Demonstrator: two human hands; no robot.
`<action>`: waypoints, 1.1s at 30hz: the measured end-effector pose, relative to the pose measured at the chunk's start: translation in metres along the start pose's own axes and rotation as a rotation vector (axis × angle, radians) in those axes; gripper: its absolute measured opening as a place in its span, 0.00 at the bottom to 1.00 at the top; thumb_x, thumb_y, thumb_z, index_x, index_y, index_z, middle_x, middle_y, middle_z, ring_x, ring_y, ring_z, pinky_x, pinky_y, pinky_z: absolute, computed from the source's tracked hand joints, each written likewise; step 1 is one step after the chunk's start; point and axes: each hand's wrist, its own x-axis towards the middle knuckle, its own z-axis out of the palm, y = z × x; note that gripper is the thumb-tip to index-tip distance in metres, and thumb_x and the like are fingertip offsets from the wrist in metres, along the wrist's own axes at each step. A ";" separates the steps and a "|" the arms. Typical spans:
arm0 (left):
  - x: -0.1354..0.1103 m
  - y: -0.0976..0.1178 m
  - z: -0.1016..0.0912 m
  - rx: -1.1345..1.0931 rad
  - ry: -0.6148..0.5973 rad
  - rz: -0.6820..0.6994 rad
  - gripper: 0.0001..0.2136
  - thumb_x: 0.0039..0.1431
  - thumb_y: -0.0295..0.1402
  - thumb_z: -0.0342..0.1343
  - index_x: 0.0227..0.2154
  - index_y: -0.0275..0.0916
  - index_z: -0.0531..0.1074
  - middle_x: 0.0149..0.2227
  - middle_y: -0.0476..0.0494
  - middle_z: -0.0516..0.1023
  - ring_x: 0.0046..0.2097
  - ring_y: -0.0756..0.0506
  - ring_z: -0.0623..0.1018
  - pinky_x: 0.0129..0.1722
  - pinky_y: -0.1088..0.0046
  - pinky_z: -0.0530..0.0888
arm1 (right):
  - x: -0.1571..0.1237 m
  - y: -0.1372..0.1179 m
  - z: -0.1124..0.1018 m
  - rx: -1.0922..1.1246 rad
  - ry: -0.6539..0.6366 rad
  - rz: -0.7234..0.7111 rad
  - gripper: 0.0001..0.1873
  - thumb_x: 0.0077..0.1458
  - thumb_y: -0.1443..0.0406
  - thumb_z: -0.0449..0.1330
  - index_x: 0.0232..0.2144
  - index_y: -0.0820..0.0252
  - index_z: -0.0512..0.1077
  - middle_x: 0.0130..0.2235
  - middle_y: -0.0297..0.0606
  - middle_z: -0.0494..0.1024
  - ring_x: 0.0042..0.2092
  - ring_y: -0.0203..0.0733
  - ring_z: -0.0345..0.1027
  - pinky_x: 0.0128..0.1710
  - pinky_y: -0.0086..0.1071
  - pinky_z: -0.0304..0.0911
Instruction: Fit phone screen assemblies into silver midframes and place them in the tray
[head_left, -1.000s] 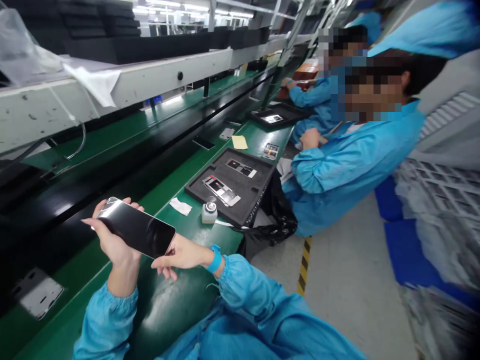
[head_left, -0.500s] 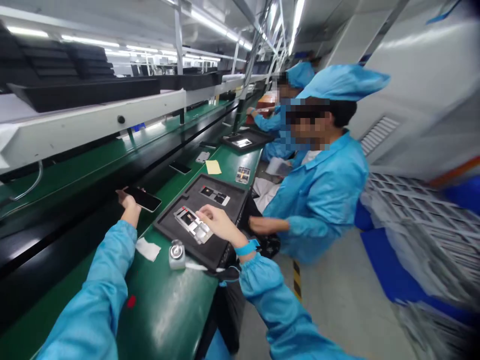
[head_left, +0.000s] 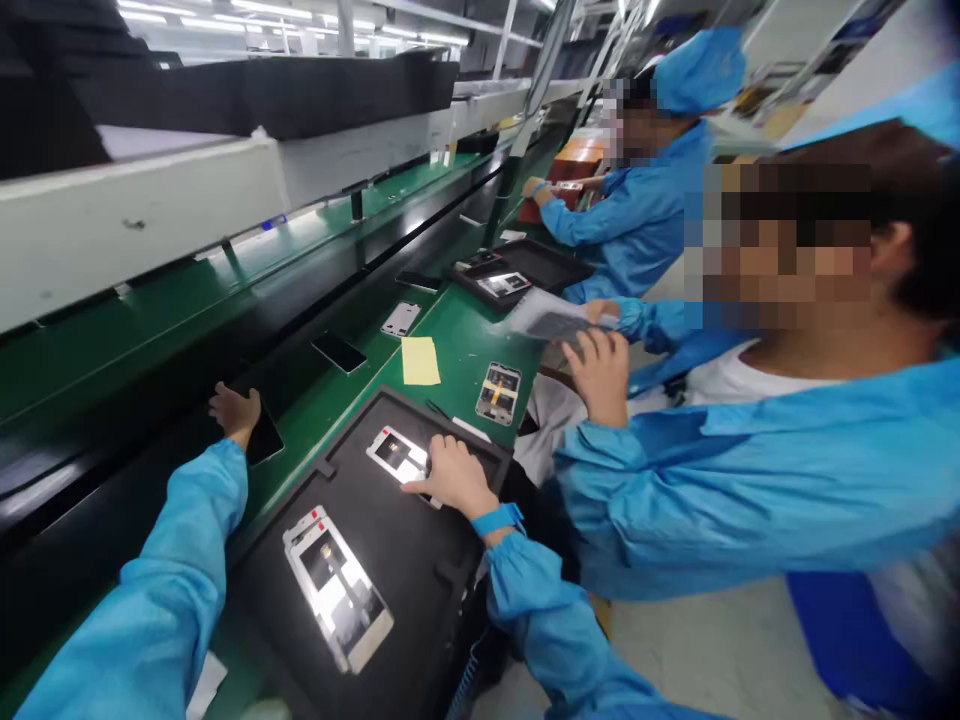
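My left hand (head_left: pixel 236 412) is over the dark belt on the left, fingers spread. Beside and partly behind it lies a dark phone (head_left: pixel 265 440). My right hand (head_left: pixel 459 478), with a blue wrist strap, is at the far part of a black tray (head_left: pixel 367 530). Its thumb and fingers straddle the lower end of a white-framed phone panel (head_left: pixel 394 452) with a red tab; that end is partly hidden by the hand. Nearer in the tray, two overlapping phone panels (head_left: pixel 337 590) with red tabs lie apart from both hands.
Beyond the tray are a yellow paper (head_left: pixel 420 360), an opened phone (head_left: pixel 499 393), a white phone part (head_left: pixel 400 319) and another dark phone (head_left: pixel 339 352). A co-worker's hand (head_left: pixel 600 370) is close by on the right, near a translucent sheet (head_left: pixel 547 315). Another black tray (head_left: pixel 555 265) stands farther back.
My left hand has let go of the dark phone, which now lies on the belt. My right hand has moved from the near panels to the far one. The co-worker's hand has risen.
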 end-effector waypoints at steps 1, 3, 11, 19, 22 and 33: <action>0.007 -0.003 0.013 0.113 0.020 0.014 0.23 0.72 0.41 0.62 0.65 0.39 0.71 0.66 0.34 0.71 0.63 0.34 0.76 0.61 0.45 0.77 | 0.001 0.002 0.001 -0.025 -0.024 -0.008 0.37 0.44 0.50 0.82 0.48 0.60 0.70 0.52 0.51 0.77 0.55 0.61 0.71 0.49 0.43 0.67; 0.020 -0.008 0.047 0.371 0.029 0.054 0.27 0.71 0.42 0.62 0.68 0.40 0.67 0.72 0.32 0.64 0.71 0.28 0.67 0.68 0.36 0.68 | 0.001 0.005 0.006 -0.056 -0.044 -0.012 0.36 0.46 0.48 0.80 0.47 0.59 0.70 0.53 0.52 0.77 0.57 0.63 0.71 0.49 0.45 0.67; 0.067 -0.050 0.248 1.039 -0.486 0.175 0.45 0.59 0.42 0.66 0.75 0.28 0.58 0.76 0.15 0.56 0.80 0.19 0.43 0.74 0.31 0.33 | -0.009 0.028 0.029 0.178 0.050 0.017 0.27 0.44 0.48 0.78 0.40 0.48 0.72 0.44 0.42 0.80 0.49 0.65 0.76 0.50 0.56 0.71; 0.099 -0.086 0.345 1.135 -0.630 0.242 0.44 0.68 0.50 0.57 0.78 0.28 0.50 0.74 0.17 0.60 0.77 0.15 0.52 0.73 0.28 0.42 | -0.007 0.051 0.064 0.285 0.007 0.142 0.35 0.41 0.40 0.72 0.52 0.36 0.79 0.48 0.34 0.85 0.49 0.62 0.77 0.51 0.55 0.72; 0.103 -0.091 0.360 1.099 -0.620 0.286 0.38 0.71 0.44 0.55 0.76 0.29 0.55 0.70 0.20 0.67 0.74 0.20 0.60 0.75 0.34 0.42 | -0.008 0.058 0.071 0.255 0.022 0.102 0.32 0.49 0.41 0.67 0.55 0.38 0.79 0.48 0.30 0.86 0.46 0.55 0.75 0.49 0.48 0.69; 0.089 0.006 0.240 0.515 -0.431 0.391 0.43 0.43 0.36 0.80 0.61 0.34 0.67 0.51 0.33 0.78 0.59 0.28 0.78 0.66 0.47 0.70 | -0.011 0.047 0.042 0.409 0.194 -0.040 0.15 0.69 0.50 0.55 0.38 0.52 0.73 0.35 0.43 0.80 0.39 0.59 0.76 0.41 0.46 0.66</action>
